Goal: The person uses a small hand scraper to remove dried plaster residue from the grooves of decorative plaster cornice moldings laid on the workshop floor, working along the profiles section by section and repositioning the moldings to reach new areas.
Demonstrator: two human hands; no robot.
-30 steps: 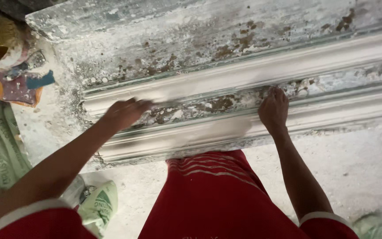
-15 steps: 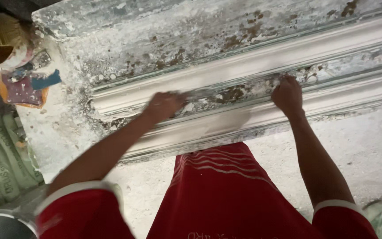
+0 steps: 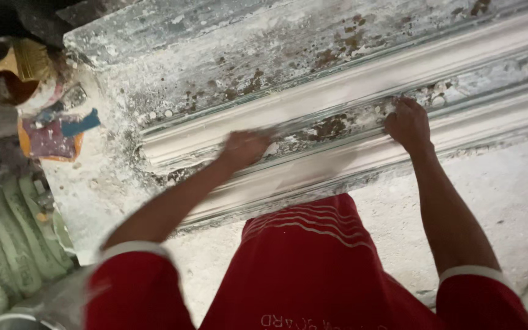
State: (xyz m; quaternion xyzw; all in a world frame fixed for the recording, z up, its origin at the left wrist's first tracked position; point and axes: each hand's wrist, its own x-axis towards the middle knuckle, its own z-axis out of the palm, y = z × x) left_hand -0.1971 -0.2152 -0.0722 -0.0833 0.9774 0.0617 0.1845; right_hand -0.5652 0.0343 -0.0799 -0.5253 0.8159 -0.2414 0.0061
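The left hand (image 3: 244, 148) is sliding rightward along the moulding (image 3: 349, 104), a long white plaster strip with ridges and a channel lying across the surface (image 3: 172, 67). A second ago this hand was sitting farther left along the strip; half a second ago it was already partway in; now it is blurred with motion, over the channel between the upper ridge and the lower one. Its grip is not showing clearly: the fingers are curled down onto the plaster, but whether they are pinching anything is hidden by the blur, so I cannot tell.

The right hand (image 3: 408, 124) is resting at much the same spot on the strip as before, fingers bent and pressing into the same channel, where brown patches and white crumbs are showing. It is grasping nothing that can be seen; its grip is just bearing down on the plaster.

So the gap between the two hands is narrowing, with one hand steadying and the other travelling along the groove, which reads as wiping or smoothing the wet profile.

The view is also drifting: more of the left end of the surface is showing now. There a bowl (image 3: 7, 76) with a yellowish tool in it is standing near the corner, an orange scraper pad (image 3: 49, 139) is lying just beside it, and stacked green sacks (image 3: 7, 244) are sitting below the edge. The person's red shirt (image 3: 313, 269) is filling the foreground.
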